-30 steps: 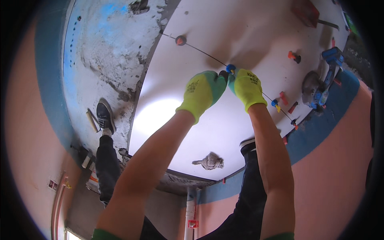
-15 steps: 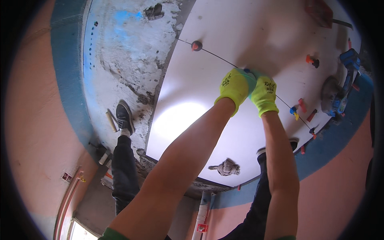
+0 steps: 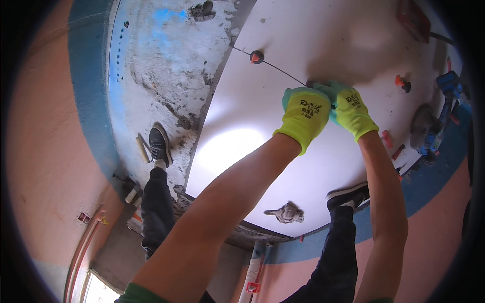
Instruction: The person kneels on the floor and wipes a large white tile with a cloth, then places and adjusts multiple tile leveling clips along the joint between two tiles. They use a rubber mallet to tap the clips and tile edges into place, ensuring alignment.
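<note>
Over the thin seam between large white tiles (image 3: pixel 262 171), my left hand (image 3: pixel 307 108) and my right hand (image 3: pixel 349 105) meet. Both wear yellow-green gloves with teal palms. Their fingers are curled closed around a spot on the seam, where a bit of something dark shows; what they grip is hidden. Up the seam to the left stands a round black tile-levelling spacer (image 3: pixel 256 57) with a red knob. A second red-and-black spacer (image 3: pixel 402 84) sits to the right of my hands.
A grey rag (image 3: pixel 287 212) lies on the near tile. At the right are a blue power tool (image 3: pixel 448 83), a dark round disc (image 3: pixel 424 123) and red wedges (image 3: pixel 387 139). A red box (image 3: pixel 414 21) stands far right. Rough concrete (image 3: pixel 161 76) borders the tile; my feet flank it.
My right wrist and forearm have swung to the right, uncovering more of my right shoe. The gloved fingers stay together at the seam. The view has shifted slightly.
</note>
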Demonstrator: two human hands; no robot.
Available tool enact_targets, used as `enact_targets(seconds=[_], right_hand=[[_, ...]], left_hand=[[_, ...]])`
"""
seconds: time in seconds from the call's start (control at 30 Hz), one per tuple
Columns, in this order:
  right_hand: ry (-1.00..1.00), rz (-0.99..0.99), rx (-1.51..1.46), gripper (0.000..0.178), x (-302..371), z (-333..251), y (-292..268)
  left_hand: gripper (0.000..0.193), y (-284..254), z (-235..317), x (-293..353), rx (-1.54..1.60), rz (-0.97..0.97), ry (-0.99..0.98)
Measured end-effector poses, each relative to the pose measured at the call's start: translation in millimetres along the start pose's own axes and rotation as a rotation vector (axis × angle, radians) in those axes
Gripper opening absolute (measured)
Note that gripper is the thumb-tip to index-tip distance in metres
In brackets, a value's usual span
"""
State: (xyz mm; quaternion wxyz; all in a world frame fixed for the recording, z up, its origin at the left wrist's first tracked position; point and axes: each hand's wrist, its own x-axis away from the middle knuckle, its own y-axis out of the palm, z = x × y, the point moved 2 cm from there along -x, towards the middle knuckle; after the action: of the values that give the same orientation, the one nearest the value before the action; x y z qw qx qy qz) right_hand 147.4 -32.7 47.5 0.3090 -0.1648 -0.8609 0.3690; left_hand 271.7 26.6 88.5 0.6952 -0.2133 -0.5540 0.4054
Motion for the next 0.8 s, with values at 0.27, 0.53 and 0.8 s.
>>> enact_targets(seconds=[0.27, 0.53, 0.8], right_hand=[[-0.042, 0.222, -0.030, 0.031, 9, 5, 24], [0.178, 0.356, -0.197, 0.035, 20, -7, 38], [0.386, 0.273, -0.040, 0.023, 27, 2, 60]], left_hand=[[0.009, 6, -4, -2, 0.087, 0.044, 0.028], [0.009, 7, -2, -4, 0.193, -0.082, -0.103], [0.016, 12, 1, -3, 0.326, -0.029, -0.142]])
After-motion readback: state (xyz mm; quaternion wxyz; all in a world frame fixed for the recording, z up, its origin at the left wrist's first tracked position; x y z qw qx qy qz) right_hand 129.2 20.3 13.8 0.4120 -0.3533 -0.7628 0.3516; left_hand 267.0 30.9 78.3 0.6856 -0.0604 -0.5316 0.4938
